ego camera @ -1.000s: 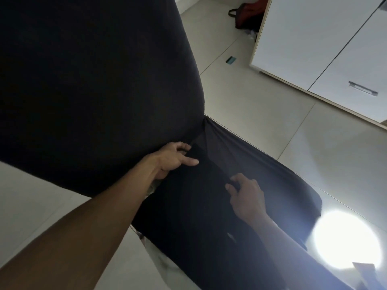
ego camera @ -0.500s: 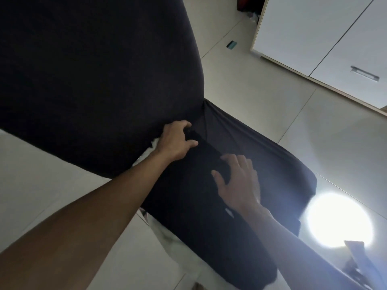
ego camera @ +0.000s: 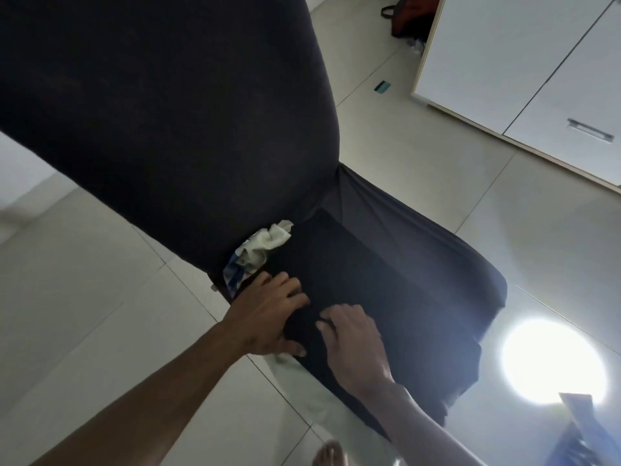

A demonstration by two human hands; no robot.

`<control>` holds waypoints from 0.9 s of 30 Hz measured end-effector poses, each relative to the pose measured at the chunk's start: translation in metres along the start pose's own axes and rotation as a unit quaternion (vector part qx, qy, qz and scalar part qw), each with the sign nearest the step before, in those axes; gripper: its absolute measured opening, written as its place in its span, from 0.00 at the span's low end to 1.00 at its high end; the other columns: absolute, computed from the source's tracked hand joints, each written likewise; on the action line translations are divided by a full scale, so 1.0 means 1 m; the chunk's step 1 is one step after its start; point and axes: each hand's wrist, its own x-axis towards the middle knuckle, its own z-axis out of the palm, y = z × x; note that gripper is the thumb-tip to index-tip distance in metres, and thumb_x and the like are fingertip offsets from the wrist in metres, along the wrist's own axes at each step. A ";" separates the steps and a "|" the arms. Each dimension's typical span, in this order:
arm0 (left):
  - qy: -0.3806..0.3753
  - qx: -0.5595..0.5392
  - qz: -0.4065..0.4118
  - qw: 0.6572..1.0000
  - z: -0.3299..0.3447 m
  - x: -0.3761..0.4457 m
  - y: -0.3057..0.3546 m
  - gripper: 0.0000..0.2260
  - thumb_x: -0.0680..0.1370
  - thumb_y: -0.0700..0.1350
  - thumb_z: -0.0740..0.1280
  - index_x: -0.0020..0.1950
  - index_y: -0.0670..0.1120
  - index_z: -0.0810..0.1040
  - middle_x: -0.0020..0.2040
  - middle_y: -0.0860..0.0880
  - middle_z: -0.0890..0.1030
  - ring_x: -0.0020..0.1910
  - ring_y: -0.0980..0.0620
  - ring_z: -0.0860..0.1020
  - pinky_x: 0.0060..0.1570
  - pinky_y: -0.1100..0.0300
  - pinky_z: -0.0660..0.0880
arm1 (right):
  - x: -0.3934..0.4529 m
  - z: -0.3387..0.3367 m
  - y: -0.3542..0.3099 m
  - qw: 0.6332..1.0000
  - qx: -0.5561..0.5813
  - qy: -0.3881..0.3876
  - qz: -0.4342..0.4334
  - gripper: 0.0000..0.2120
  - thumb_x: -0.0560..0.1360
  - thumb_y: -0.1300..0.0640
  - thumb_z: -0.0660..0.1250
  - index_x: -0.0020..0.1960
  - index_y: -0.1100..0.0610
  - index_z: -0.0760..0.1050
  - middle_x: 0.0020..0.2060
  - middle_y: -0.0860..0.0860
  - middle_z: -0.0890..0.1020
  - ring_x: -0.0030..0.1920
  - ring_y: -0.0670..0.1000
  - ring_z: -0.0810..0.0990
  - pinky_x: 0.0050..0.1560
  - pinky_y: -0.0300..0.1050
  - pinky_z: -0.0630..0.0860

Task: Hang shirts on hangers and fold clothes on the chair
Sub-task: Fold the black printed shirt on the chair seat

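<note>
Both hands, left hand (ego camera: pixel 268 317) and right hand (ego camera: pixel 353 344), grip the dark garment (ego camera: pixel 363 274) on the chair (ego camera: pixel 453 250)

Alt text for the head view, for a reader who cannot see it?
Both hands, left hand and right hand, grip a dark garment lying on a black-covered chair; a crumpled white cloth is beside it on the seat.
</note>
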 end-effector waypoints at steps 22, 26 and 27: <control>0.180 -0.172 -0.035 0.968 -0.021 -0.004 -0.023 0.11 0.70 0.50 0.60 0.48 0.49 0.77 0.44 0.54 0.78 0.46 0.53 0.76 0.56 0.56 0.71 | -0.001 -0.041 0.002 0.999 0.007 0.023 0.023 0.08 0.78 0.52 0.64 0.55 0.51 0.77 0.42 0.45 0.79 0.44 0.52 0.77 0.42 0.45 0.70; 0.175 -0.204 0.008 0.963 -0.035 -0.012 -0.027 0.05 0.69 0.47 0.62 0.40 0.46 0.75 0.36 0.53 0.75 0.38 0.53 0.74 0.50 0.58 0.71 | -0.009 -0.047 -0.004 0.998 0.004 0.059 0.030 0.05 0.77 0.50 0.65 0.48 0.50 0.77 0.35 0.44 0.78 0.36 0.49 0.76 0.39 0.41 0.65; 0.167 -0.200 0.020 0.965 -0.037 -0.016 -0.028 0.04 0.69 0.46 0.63 0.38 0.46 0.74 0.34 0.53 0.73 0.37 0.53 0.73 0.49 0.59 0.71 | -0.012 -0.046 -0.006 0.998 -0.005 0.056 0.017 0.05 0.77 0.49 0.64 0.47 0.50 0.76 0.34 0.43 0.77 0.35 0.48 0.75 0.39 0.40 0.65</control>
